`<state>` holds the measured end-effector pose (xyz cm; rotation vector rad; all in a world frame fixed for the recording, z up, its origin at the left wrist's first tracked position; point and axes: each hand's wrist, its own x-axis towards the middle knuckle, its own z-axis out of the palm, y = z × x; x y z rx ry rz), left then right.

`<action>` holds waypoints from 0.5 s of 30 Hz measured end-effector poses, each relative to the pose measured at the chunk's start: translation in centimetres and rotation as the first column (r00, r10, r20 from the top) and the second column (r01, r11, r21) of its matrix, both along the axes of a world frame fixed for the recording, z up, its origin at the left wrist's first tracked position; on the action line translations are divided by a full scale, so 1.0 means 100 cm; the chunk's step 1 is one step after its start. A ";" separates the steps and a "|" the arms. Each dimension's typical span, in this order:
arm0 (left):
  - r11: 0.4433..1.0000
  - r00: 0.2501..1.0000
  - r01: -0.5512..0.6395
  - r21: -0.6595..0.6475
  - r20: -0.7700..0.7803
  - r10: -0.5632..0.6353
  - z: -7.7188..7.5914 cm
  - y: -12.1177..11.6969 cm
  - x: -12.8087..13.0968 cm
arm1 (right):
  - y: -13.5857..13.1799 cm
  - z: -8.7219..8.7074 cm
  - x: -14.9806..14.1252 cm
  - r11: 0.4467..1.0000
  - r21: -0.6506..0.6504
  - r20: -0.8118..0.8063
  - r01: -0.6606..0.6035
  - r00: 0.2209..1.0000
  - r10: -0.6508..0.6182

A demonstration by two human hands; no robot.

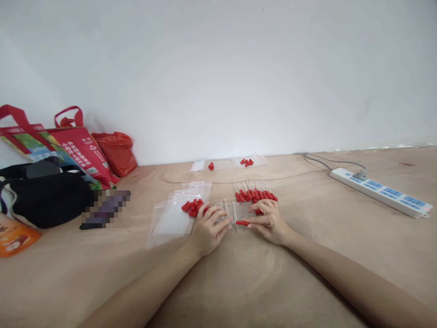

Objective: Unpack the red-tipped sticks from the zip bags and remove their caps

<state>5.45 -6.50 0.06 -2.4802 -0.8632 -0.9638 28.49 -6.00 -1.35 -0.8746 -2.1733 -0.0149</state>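
Note:
In front of me, my left hand [210, 228] pinches a thin clear tube, mostly hidden by the fingers. My right hand [271, 222] grips the red rubber bulb [242, 223] at that tube's end between thumb and finger. Under both hands lies a row of clear tubes [239, 209], side by side. A pile of loose red bulbs [194, 207] touches my left hand's far side and rests on clear zip bags [174, 214]. Just beyond my right hand, several tubes with red bulbs fitted [256, 193] lie in a fan, bulbs toward me.
Farther back by the wall are more red bulbs [246, 162] on clear bags. A white power strip [380, 191] with a grey cable lies right. At left are red shopping bags [85, 152], a black bag [44, 196], an orange packet [17, 237] and a pixelated dark object [105, 209].

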 end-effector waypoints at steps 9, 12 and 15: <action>1.000 0.999 -0.006 0.003 -0.040 0.006 0.002 -0.001 0.006 | -0.007 0.004 -0.011 0.998 -0.025 -0.015 0.054 0.998 -0.054; 1.000 0.998 0.002 0.001 -0.062 -0.002 0.001 -0.001 0.006 | -0.008 0.002 -0.019 0.997 0.059 -0.040 0.050 0.998 -0.047; 1.000 0.997 0.020 -0.007 -0.078 -0.020 0.001 0.000 0.006 | -0.009 0.001 -0.021 0.994 0.101 -0.041 0.046 0.998 -0.042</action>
